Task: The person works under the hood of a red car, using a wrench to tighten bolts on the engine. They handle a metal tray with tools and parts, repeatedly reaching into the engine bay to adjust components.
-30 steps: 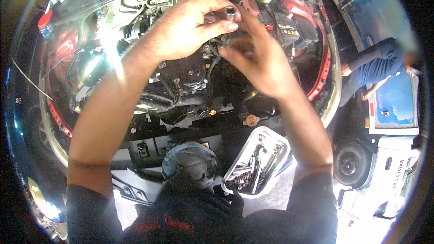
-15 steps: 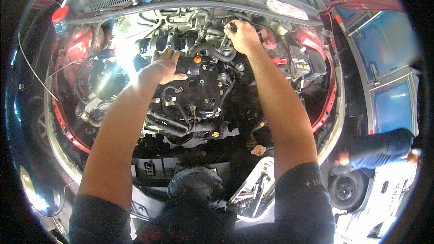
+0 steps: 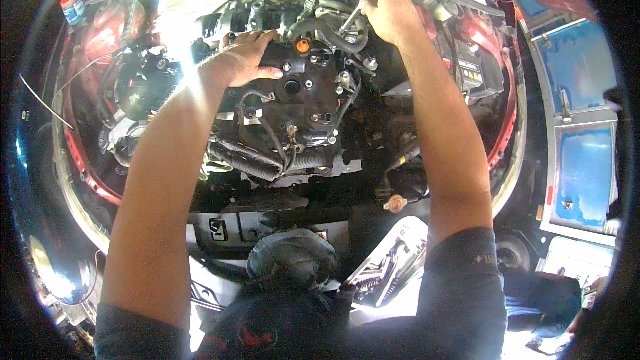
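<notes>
My left hand [image 3: 248, 60] rests on the left edge of the black engine cover [image 3: 300, 103], fingers stretched out and thumb apart, holding nothing. At the back right of the engine, my right hand [image 3: 392, 15] is closed around a slim silver metal tool [image 3: 352, 21]. The tool slants down toward a bent black hose [image 3: 308, 27]. Its lower end is lost among the pipes, so I cannot tell its exact kind or what it touches. Between my hands an orange cap [image 3: 303, 45] sits at the cover's far end.
A battery [image 3: 470, 70] stands right of my right forearm. A white tray of tools [image 3: 418, 235] lies at the front, near a radiator cap [image 3: 395, 203]. A red-lidded jar [image 3: 73, 3] stands far left, beside bright glare. Another person [image 3: 543, 297] is at lower right, near blue panels [image 3: 583, 170].
The view has shifted, so the engine sits higher in it. My left hand stays on the cover; more of the silver tool shows below my right hand. The other person appears lower.
</notes>
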A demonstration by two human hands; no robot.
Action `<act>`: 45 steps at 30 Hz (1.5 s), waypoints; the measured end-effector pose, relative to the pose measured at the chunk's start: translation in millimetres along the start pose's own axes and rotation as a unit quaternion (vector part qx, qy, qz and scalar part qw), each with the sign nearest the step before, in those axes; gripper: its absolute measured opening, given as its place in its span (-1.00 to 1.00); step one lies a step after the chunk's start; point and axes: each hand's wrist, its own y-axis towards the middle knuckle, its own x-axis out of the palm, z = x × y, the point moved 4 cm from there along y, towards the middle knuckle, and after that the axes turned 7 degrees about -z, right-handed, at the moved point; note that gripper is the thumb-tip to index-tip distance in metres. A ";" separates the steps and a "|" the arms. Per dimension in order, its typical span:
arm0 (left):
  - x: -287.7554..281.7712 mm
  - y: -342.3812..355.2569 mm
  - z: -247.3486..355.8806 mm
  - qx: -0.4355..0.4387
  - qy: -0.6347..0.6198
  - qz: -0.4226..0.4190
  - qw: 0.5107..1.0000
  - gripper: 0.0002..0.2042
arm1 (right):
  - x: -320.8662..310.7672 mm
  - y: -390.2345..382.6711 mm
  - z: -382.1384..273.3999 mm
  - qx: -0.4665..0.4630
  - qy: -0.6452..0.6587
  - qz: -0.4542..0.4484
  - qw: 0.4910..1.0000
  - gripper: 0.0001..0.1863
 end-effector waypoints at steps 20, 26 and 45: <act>0.8 0.6 0.9 -0.004 0.010 0.010 1.000 -0.07 | 28.7 31.2 9.0 0.069 -0.193 -0.155 0.966 -0.70; -2.1 -2.0 2.6 -0.005 -0.010 -0.008 1.000 -0.07 | 23.1 37.7 -11.4 -0.035 -0.212 -0.267 0.939 -0.44; 0.8 2.1 -2.5 0.006 -0.036 -0.023 0.999 -0.07 | 10.8 32.6 -27.9 0.060 -0.206 -0.281 0.935 -0.38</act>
